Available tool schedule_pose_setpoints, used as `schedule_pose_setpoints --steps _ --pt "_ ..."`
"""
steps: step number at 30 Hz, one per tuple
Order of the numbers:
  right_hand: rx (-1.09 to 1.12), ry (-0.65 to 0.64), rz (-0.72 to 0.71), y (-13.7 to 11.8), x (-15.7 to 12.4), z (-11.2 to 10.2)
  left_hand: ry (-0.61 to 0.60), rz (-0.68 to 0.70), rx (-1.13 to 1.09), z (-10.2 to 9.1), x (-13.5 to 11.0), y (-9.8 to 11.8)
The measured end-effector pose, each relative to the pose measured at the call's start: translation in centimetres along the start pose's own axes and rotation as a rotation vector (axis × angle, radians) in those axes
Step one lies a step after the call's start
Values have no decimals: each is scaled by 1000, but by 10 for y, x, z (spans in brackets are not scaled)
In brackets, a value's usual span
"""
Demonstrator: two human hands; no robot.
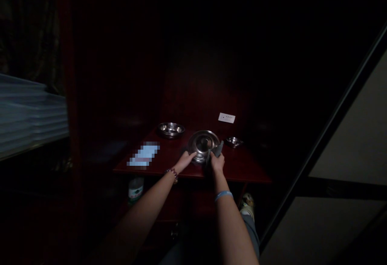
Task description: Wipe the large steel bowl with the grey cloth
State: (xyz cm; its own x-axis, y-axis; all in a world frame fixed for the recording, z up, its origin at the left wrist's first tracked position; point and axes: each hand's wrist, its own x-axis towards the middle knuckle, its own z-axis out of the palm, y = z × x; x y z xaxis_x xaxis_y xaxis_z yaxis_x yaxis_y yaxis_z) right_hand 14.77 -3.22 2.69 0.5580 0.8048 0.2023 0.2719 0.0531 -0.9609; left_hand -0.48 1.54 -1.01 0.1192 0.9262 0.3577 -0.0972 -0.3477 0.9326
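Note:
Over the dark red desktop, a shiny metal bowl is tilted toward me. My left hand grips its near left rim, thumb on top. At the bowl's right side my right hand is closed on a grey cloth, which lies against the rim. Whether the right fingers also hold the bowl is hidden. A second metal bowl stands at the back left of the desktop, and a smaller metal bowl sits at the right.
The dark red desktop has a blurred-out, light blue flat object at its left. A socket panel is on the back wall. Below the desktop are a bottle and my shoe. Stacked clear plastic stands far left.

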Motion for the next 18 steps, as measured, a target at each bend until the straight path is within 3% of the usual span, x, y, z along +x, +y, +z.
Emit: schedule_pose_setpoints --steps 3,6,8,12,18 --pt "11 17 -91 -12 -7 -1 39 -30 -50 -4 0 0" --pt "20 33 -86 -15 -13 5 96 -46 -77 -5 0 1" --pt "45 41 -24 -12 -14 10 48 -19 -68 -3 0 2" --pt "284 -69 112 -1 -12 22 -175 55 12 4 -4 3" --pt "485 -143 336 11 -14 31 -130 43 88 6 -6 -1"
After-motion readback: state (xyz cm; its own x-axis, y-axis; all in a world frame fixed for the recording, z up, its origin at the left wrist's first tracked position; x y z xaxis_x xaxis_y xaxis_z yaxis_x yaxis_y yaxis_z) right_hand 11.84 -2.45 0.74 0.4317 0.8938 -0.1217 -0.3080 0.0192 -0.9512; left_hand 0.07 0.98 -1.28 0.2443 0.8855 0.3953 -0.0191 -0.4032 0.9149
